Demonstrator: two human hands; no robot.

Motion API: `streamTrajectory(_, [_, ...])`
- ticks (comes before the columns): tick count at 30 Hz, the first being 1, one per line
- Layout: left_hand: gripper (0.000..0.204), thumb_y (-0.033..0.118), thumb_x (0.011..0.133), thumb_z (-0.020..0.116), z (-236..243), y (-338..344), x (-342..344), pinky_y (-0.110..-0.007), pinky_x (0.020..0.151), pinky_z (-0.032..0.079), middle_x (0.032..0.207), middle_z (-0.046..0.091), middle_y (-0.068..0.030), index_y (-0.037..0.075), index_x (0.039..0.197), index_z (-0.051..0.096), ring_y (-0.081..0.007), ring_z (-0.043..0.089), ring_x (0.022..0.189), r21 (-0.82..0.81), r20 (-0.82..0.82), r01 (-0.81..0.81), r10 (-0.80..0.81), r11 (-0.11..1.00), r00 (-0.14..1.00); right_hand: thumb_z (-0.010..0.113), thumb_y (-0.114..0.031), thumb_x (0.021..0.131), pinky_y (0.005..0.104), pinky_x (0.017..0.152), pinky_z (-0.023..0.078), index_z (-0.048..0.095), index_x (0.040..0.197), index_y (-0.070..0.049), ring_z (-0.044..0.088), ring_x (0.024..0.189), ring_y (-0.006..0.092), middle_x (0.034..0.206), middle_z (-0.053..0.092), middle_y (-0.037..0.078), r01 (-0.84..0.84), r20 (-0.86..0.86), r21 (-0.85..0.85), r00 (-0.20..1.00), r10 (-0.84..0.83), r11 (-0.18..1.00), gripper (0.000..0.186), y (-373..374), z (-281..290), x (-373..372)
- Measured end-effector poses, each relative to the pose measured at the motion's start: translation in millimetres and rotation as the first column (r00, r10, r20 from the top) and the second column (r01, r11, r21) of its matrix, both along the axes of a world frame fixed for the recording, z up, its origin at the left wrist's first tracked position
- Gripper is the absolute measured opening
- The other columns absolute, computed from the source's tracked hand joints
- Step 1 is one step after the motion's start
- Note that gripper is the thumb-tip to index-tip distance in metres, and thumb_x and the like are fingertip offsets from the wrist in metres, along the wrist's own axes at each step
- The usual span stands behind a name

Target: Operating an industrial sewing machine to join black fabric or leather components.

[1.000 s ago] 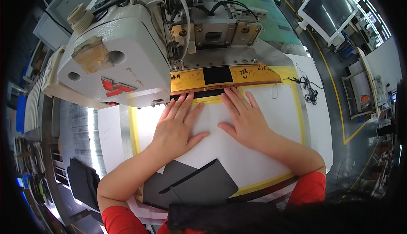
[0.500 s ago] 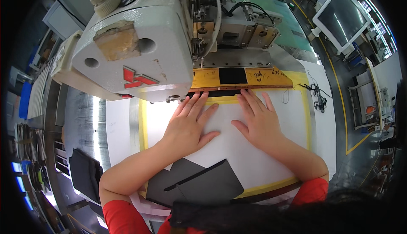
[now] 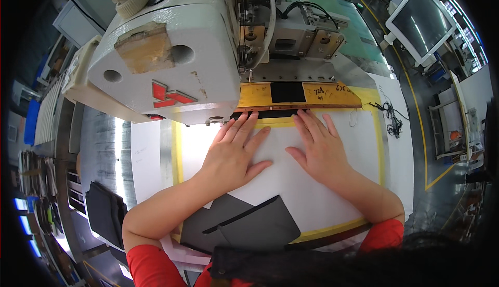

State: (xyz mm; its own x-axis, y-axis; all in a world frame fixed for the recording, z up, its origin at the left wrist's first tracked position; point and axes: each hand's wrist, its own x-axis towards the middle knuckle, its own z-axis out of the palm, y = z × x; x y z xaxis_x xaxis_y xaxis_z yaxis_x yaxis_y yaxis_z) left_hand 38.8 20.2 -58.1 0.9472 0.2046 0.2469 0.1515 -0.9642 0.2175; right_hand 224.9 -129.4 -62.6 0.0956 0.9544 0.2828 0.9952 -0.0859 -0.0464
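A narrow black strip of material (image 3: 276, 114) shows along the front edge of a yellow clamp plate (image 3: 253, 94). My left hand (image 3: 227, 156) lies palm down with its fingers spread, the fingertips at the strip's left part, close to the white sewing machine head (image 3: 208, 87). Flat on the white work surface (image 3: 345, 193), my right hand (image 3: 323, 149) has its fingers stretched toward the strip's right end. Neither hand grips anything. Grey fabric pieces with a black edge (image 3: 262, 222) lie between my forearms, near my body.
Yellow tape (image 3: 382, 152) borders the white surface. Tangled black thread (image 3: 392, 121) lies at the right. A stack of black pieces (image 3: 105, 209) rests at the lower left. A screen (image 3: 421, 22) stands at the far right, and the machine head overhangs the left.
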Motion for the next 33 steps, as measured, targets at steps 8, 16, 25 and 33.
streamTrajectory(8, [0.065, 0.048, 0.083, 0.067, -0.7, -4.8, -2.3, -0.047, 0.103, 0.038, 0.136, 0.049, -0.0215, 0.006, 0.131, 0.054, -0.0360, 0.048, 0.126, 0.070, 0.061, -0.079, 0.074, 0.994, 0.995, 0.065, -0.036, 0.087, 0.0502, 0.107, 0.033, 0.049, 0.131, 0.005, 0.048, 0.126, 0.0322, 0.131, 0.050, 0.018, 0.022, -0.024, -0.002, 0.999, -0.022, 1.000, 0.062, -2.0, -1.0, -0.5])
streamTrajectory(16, [0.063, 0.046, 0.083, 0.067, -0.7, -6.4, -1.6, -0.046, 0.102, 0.039, 0.134, 0.050, -0.0208, 0.005, 0.130, 0.054, -0.0357, 0.049, 0.125, 0.101, 0.051, -0.090, 0.085, 0.991, 0.995, 0.063, -0.037, 0.088, 0.0479, 0.108, 0.034, 0.049, 0.127, 0.010, 0.049, 0.124, 0.0359, 0.126, 0.052, 0.023, -0.021, -0.019, 0.037, 1.000, 0.022, 0.999, 0.063, -0.7, -0.9, -0.1])
streamTrajectory(25, [0.061, 0.045, 0.083, 0.067, 1.1, -6.3, -2.3, -0.046, 0.103, 0.040, 0.131, 0.052, -0.0204, 0.004, 0.128, 0.056, -0.0355, 0.051, 0.124, 0.116, 0.055, -0.079, 0.073, 0.990, 0.996, 0.064, -0.036, 0.088, 0.0477, 0.107, 0.035, 0.052, 0.123, 0.009, 0.050, 0.123, 0.0353, 0.125, 0.053, 0.022, -0.012, 0.005, 0.047, 1.000, 0.012, 0.999, 0.058, -1.0, -1.4, -0.5])
streamTrajectory(33, [0.062, 0.046, 0.083, 0.066, -1.0, -6.0, -4.1, -0.047, 0.101, 0.040, 0.134, 0.050, -0.0212, 0.005, 0.128, 0.056, -0.0381, 0.051, 0.123, 0.128, 0.012, -0.122, 0.121, 0.984, 0.993, 0.064, -0.036, 0.088, 0.0495, 0.106, 0.035, 0.053, 0.125, 0.005, 0.051, 0.123, 0.0345, 0.128, 0.053, 0.020, -0.004, 0.049, 0.044, 0.999, 0.001, 0.999, 0.057, -1.8, -2.1, -0.9])
